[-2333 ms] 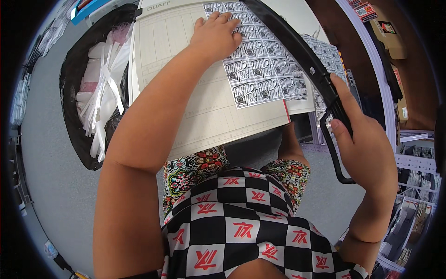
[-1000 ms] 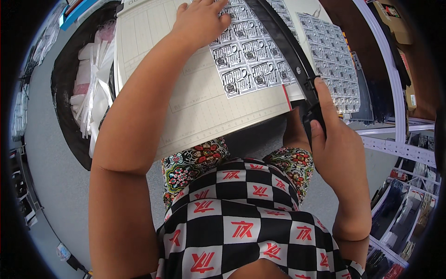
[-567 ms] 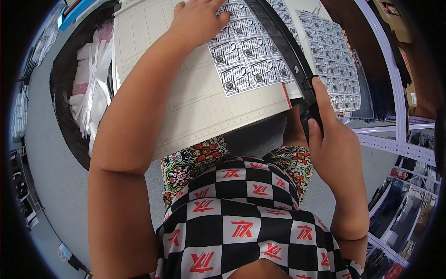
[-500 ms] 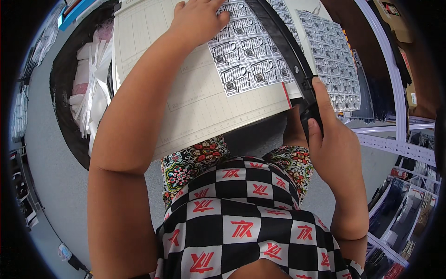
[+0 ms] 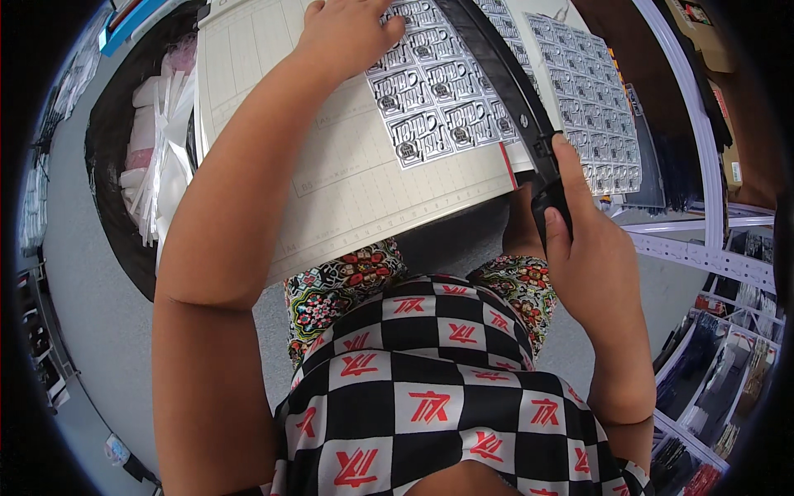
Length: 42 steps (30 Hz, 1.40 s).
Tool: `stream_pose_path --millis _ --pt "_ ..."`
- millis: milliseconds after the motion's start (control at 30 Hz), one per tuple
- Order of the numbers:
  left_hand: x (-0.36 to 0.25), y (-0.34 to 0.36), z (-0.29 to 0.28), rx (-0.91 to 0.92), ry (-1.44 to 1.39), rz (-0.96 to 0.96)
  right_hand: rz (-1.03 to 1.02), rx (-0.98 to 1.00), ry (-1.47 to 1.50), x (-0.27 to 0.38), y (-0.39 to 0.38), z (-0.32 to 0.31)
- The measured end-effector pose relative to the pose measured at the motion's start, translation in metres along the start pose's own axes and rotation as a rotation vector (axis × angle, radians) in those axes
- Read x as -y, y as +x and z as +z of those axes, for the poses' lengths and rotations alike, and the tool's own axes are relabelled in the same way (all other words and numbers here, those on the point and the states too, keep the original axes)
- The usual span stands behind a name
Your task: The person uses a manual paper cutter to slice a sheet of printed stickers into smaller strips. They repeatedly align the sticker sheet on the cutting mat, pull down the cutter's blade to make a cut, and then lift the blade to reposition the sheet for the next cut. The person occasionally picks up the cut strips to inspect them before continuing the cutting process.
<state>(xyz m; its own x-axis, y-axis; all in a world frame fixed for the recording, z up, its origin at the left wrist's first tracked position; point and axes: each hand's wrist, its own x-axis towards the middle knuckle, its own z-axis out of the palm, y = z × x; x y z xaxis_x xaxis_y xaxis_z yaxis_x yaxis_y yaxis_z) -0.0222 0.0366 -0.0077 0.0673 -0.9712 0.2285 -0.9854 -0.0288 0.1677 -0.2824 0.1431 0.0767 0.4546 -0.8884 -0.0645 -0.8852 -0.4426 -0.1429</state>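
My left hand (image 5: 347, 37) lies with fingers apart at the top of a cream paper cutter's gridded board (image 5: 347, 198), touching a sheet of silver-and-black printed labels (image 5: 426, 116). My right hand (image 5: 591, 248) grips the black handle (image 5: 552, 219) of the cutter's long blade arm (image 5: 504, 83). The blade arm lies low along the board's right edge, over the label sheet. Just right of it, a second stack of smaller-patterned label sheets (image 5: 583, 91) sits on a pale surface, with dark sheets beneath. A short red strip (image 5: 508, 165) runs by the board's front right corner.
At left stands a black bag (image 5: 112, 190) full of white and pink offcuts. A blue object (image 5: 124, 25) is at top left. Purple metal shelving (image 5: 715, 256) with packed items is at right, cardboard (image 5: 711, 41) above it. My legs are under the board.
Since the earliest frame, my right hand and the blade handle have moved leftward and the arm appears lower. The view has shifted, showing more of the right-hand stack. Little differs over the last half second.
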Motion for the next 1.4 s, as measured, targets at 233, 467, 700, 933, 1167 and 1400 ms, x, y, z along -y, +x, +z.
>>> stream_pose_path --millis 233,467,700,933,1167,1400 --pt "-0.005 -0.004 -0.006 -0.009 -0.005 0.016 0.006 -0.008 0.029 -0.002 0.0 0.003" --pt "-0.007 -0.004 -0.008 0.022 -0.006 -0.011 0.014 -0.004 0.026 -0.001 0.0 0.004" --pt "-0.011 -0.005 -0.013 0.04 -0.026 -0.015 0.006 -0.02 0.049 -0.004 0.0 0.009" --pt "-0.009 -0.005 -0.011 0.016 -0.031 -0.011 0.001 -0.028 0.029 -0.005 -0.001 0.014" --pt "-0.007 0.0 -0.008 0.074 0.022 -0.017 0.006 -0.024 0.05 -0.006 -0.001 0.017" --pt "-0.011 -0.004 -0.007 0.013 0.073 -0.033 -0.003 -0.024 0.035 -0.006 -0.001 0.017"
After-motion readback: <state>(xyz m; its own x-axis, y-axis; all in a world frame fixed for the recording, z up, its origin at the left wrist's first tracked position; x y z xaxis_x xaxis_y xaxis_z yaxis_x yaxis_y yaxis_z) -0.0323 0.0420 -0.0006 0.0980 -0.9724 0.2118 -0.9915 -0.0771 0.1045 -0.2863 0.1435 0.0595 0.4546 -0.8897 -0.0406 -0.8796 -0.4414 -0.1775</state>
